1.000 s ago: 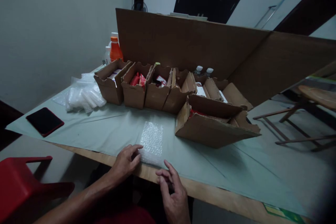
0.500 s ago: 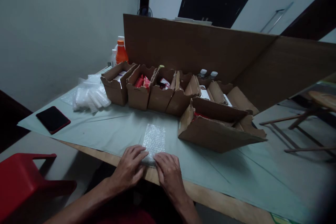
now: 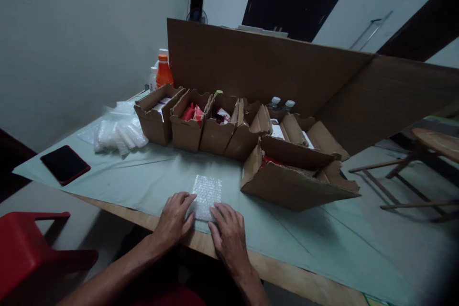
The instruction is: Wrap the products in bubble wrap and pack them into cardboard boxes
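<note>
A small piece of bubble wrap (image 3: pixel 207 193) lies on the table near its front edge, its near end folded over. At its left side my left hand (image 3: pixel 175 215) has curled fingers on the sheet, the thumb close to the near fold. My right hand (image 3: pixel 229 227) grips the near right corner, fingertips on top and thumb low at the edge. Whatever may lie inside the fold is hidden. Beyond the hands stands a row of cut cardboard boxes (image 3: pixel 186 134), one with red packets (image 3: pixel 193 114) in it.
A heap of bubble wrap bags (image 3: pixel 120 134) and a black tablet with a red edge (image 3: pixel 65 165) lie left. Another cardboard box (image 3: pixel 297 186) stands tilted at the right. Behind rises a cardboard panel (image 3: pixel 251 62); an orange bottle (image 3: pixel 164 74) stands back left. A red stool (image 3: pixel 28 248) is beside the table.
The bubble wrap's flat part has become shorter as its near end has been turned over, away from me. Both hands have stayed at its sides, with the right thumb now farther from the fingers.
</note>
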Available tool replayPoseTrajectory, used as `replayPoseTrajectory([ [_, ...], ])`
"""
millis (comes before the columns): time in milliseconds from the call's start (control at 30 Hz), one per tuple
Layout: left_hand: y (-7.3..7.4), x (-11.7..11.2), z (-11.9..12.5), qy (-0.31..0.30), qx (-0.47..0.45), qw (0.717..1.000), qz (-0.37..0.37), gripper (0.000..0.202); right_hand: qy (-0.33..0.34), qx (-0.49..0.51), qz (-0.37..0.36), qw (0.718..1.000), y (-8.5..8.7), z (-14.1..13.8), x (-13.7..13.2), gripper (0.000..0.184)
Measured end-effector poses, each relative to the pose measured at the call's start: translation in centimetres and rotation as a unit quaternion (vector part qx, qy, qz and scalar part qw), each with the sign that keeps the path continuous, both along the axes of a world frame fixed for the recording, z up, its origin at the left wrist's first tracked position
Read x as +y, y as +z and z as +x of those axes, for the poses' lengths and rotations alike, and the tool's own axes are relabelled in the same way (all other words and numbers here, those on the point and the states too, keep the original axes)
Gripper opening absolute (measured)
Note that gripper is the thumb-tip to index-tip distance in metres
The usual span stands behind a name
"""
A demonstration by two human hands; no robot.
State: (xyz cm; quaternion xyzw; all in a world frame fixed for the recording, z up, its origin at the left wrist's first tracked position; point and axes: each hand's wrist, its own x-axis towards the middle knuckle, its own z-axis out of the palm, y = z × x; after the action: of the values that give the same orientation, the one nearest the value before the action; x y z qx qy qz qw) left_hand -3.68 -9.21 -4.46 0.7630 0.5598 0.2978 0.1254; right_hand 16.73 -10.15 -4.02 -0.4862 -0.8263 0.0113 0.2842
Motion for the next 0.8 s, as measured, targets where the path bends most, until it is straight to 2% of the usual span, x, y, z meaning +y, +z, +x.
replayPoseTrajectory([
  [100, 0.4, -0.7, -0.4, -0.037, -0.026, 0.998, 0.037, 0.043, 0.01, 0.01, -0.018, 1.0, 0.4, -0.1, 0.4, 0.026],
  [233, 1.0, -1.2, -0.8, -0.08, -0.059, 0.995, -0.004, 0.034, 0.026, 0.043, -0.085, 0.995, 1.2, 0.4, 0.5, 0.024],
  [300, 0.9, -0.8, -0.8, -0.065, -0.067, 0.995, -0.032, 0.033, 0.016, 0.051, -0.089, 0.995, 1.3, 0.7, 0.4, 0.024],
  [367, 0.7, -0.1, -0.6, -0.037, -0.054, 0.997, -0.039, 0.033, -0.005, 0.048, -0.055, 0.997, 1.2, 0.7, 0.2, 0.025],
  [467, 0.3, 1.4, 0.0, -0.001, -0.016, 1.0, -0.019, 0.03, -0.012, 0.015, -0.015, 1.0, 0.9, -0.1, 0.2, 0.029],
  [567, 0.4, 2.2, 0.3, 0.03, -0.026, 0.999, 0.001, 0.029, -0.003, -0.014, -0.031, 0.999, 0.7, -1.0, 1.0, 0.029],
  [633, 0.6, 1.9, 0.2, 0.05, -0.089, 0.995, -0.008, 0.031, -0.006, 0.002, -0.047, 0.999, 0.6, -1.3, 1.9, 0.027],
  [700, 0.8, 1.0, 0.0, 0.072, -0.192, 0.977, -0.06, 0.034, -0.02, 0.051, -0.073, 0.996, 0.6, -1.2, 2.5, 0.025],
  [800, 1.2, -0.5, 0.2, 0.08, -0.36, 0.91, -0.19, 0.043, -0.064, 0.157, -0.134, 0.976, 0.6, -1.2, 2.6, 0.022],
])
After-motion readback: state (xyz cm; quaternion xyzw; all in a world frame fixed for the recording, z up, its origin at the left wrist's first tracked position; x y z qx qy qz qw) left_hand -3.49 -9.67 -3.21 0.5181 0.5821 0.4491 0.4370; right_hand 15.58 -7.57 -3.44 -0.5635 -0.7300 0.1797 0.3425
